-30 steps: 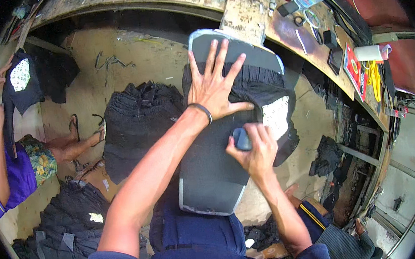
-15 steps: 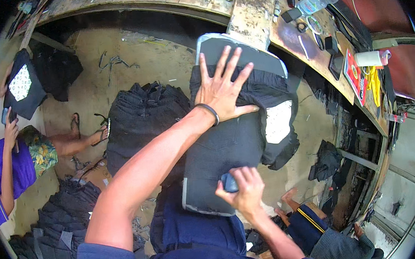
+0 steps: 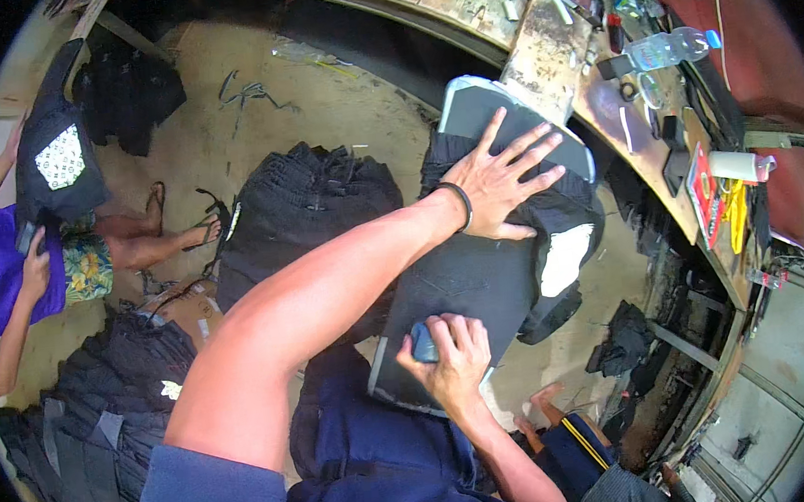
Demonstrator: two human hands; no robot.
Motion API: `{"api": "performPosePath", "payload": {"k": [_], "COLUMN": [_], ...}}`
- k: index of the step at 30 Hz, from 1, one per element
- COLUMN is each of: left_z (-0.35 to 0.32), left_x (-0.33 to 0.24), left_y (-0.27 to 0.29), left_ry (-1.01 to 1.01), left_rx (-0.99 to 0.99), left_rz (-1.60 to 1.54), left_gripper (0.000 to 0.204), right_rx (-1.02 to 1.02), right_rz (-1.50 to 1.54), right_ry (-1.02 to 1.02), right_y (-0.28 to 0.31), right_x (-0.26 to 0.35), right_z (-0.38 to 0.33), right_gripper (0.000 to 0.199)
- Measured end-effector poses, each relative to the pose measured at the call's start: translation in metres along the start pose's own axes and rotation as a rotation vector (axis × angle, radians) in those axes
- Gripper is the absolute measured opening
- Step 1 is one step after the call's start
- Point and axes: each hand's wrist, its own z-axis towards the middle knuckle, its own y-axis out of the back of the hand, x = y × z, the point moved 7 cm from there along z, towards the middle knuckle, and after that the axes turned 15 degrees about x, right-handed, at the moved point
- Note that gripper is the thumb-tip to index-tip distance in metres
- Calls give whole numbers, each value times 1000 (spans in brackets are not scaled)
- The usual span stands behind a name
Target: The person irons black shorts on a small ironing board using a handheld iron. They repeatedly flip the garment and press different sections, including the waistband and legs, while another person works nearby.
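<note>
My left hand lies flat with spread fingers on a black garment with a gathered edge. The garment is drawn over a long dark board with a pale rim, which slants from my lap toward the bench. A white patch shows on the cloth hanging off the board's right side. Closer to me, my right hand is closed round a small dark blue, rounded object. It rests against the dark surface near the board's near end; its kind is partly hidden by my fingers.
Black garments are heaped in a pile beyond my left arm and another pile at lower left. A wooden bench carries a plastic bottle. One person at left holds a dark garment; another sits at lower right.
The view has shifted, and the board now slants more to the right. My left hand stays spread on the garment; my right hand keeps hold of the blue object.
</note>
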Motion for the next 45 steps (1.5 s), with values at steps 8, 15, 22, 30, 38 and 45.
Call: {"api": "performPosePath", "payload": {"k": [8,15,22,30,38,45], "left_z": [-6,-10,-159,-327,-298,-113], "left_x": [13,9,-16,-134,-100,-108], "left_y": [5,22,-34,-58,28,-6], "left_ry": [116,120,745,742,397,55], "left_rx": [-184,-244,-616,-117,-175,246], "left_rz": [-148,-91,-711,-890,-344,109], "left_gripper": [129,126,77,58,33,105], "right_rx": [43,-225,317,670,9,-309], "right_rz": [-71,380,668,481,641,1035], "right_ry": [32,-440,-689,-802,-820,-842], "right_y": [28,66,26,0,-18,-15], "right_x": [-42,-139,-224,-87,-79,-208], "right_z": [78,7,-13,-156,-214,-106], "right_gripper": [38,73,56,70,60,43]}}
